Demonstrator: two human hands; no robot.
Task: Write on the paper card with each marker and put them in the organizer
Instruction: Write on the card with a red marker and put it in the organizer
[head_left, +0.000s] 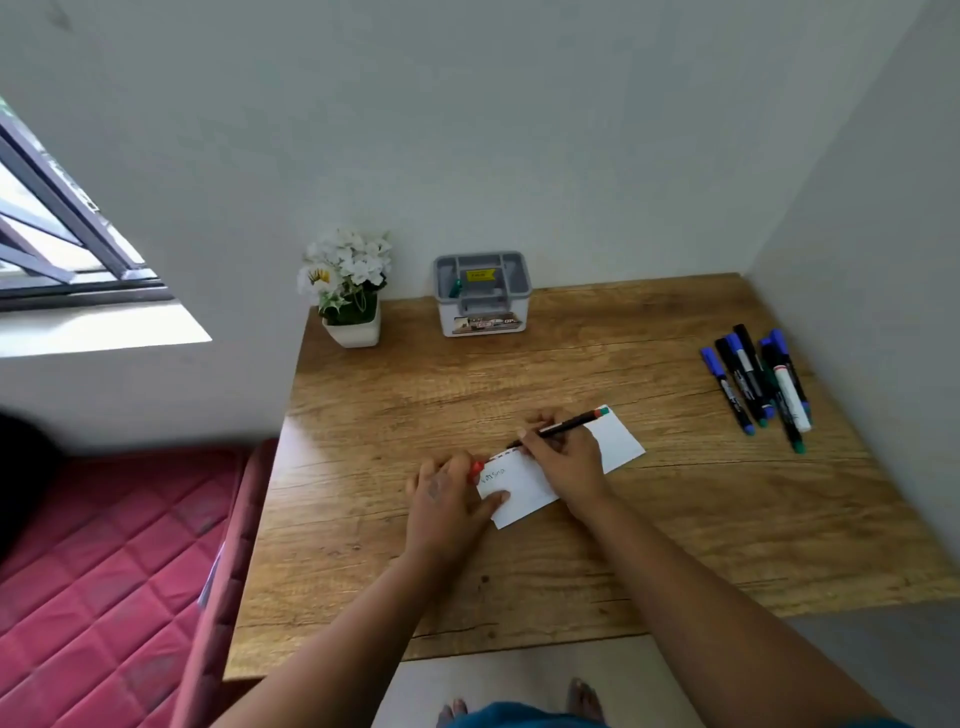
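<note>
Head view: right hand (567, 464) gripping marker (558, 427) over paper card (618, 439)

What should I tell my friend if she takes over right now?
Right hand holds a marker with its tip at the paper card.
Left hand pins the card's left end and holds a red cap.
Some writing is on the card. One green-capped marker stands in the organizer.
Left: finish this marker, then the pile of markers at the table's right edge.
</note>
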